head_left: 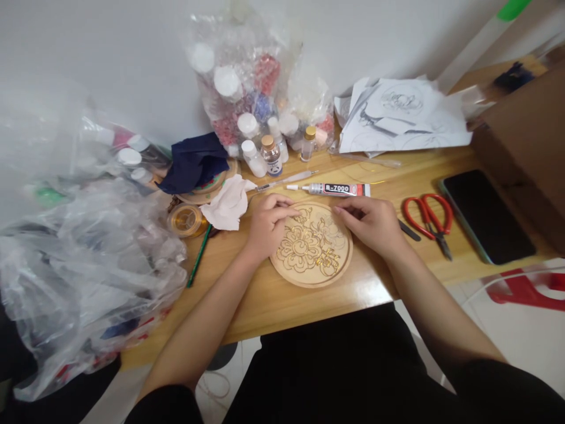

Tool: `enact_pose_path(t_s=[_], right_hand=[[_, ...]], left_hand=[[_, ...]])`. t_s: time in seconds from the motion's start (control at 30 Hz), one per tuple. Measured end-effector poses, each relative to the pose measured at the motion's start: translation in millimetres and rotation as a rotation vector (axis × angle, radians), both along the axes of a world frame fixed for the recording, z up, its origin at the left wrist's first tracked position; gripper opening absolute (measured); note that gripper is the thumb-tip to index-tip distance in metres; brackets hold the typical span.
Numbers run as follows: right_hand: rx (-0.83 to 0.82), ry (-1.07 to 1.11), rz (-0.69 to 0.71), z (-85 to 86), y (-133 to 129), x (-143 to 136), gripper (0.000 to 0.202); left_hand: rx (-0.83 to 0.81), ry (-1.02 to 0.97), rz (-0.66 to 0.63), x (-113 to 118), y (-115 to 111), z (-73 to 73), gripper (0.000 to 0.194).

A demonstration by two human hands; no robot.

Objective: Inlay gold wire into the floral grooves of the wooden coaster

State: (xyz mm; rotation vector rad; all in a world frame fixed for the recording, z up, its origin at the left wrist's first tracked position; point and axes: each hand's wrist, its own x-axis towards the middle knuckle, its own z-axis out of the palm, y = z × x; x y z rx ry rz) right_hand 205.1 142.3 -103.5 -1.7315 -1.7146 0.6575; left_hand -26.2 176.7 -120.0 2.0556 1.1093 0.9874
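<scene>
Working position over a round wooden disc, clock directions taken from the disc's centre as you look down. Your left hand (pixel 270 227) lies over the 10 o'clock edge, its fingers bent and close together; your right hand (pixel 369 222) reaches in from 2 o'clock, thumb and forefinger brought together at the rim. Whether either pinches something fine cannot be told. The disc (pixel 295 272) lies flat on the tabletop (pixel 241 306) between your hands, with gold lines marking a large flower towards 9 o'clock and a smaller motif near 5; greyer, thinner lines show around 2 to 3. A likely fault is bent or lifted gold line, caused by your left fingers dragging across it; another is a slipping disc, caused by uneven pressure at the rim. Just beyond 12 to 1 o'clock, near your fingertips, lies the B-7000 tube (pixel 339 189); a knock could roll it, and if its tip is uncapped, which is unclear, it might smear. Farther out are the gold spool (pixel 187 220) at 9, small bottles (pixel 271 156) at 11, which a careless reach could topple, and red-handled pliers (pixel 428 218) at 3, beside the phone (pixel 488 217).
</scene>
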Motion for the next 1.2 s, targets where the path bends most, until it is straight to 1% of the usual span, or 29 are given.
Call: enact_pose_path(t_s=[0.2,0.33,0.43,0.53,0.6,0.7,0.83,1.0,1.2], right_hand=[[-0.006,-0.016,-0.003,1.5,0.6,-0.5,0.025],[-0.001,-0.01,0.003,1.8,0.2,-0.4,0.026],[0.005,0.018,0.019,2.0,-0.1,-0.3,0.026],[0.005,0.031,0.034,2.7,0.1,-0.5,0.025],[-0.001,0.025,0.04,3.2,0.4,-0.5,0.025],[-0.014,0.008,0.038,3.5,0.6,0.2,0.026],[-0.017,-0.013,0.044,3.0,0.4,1.4,0.026],[-0.02,-0.032,0.038,2.9,0.5,0.9,0.028],[-0.04,-0.054,0.023,4.0,1.1,0.0,0.028]], left_hand=[[0.09,0.015,-0.048,-2.4,2.6,-7.0,0.04],[0.138,0.033,-0.063,-2.9,3.2,-7.7,0.038],[0.179,0.045,-0.057,-1.3,1.0,-3.4,0.036],[0.245,0.066,-0.066,1.4,-3.7,4.0,0.026],[0.315,0.122,-0.112,2.8,-6.9,8.6,0.02],[0.39,0.215,-0.194,3.3,-9.5,12.2,0.019],[0.416,0.257,-0.235,2.6,-9.6,11.9,0.022],[0.416,0.281,-0.233,3.5,-9.9,11.7,0.021],[0.403,0.262,-0.227,4.9,-10.2,13.7,0.019]])
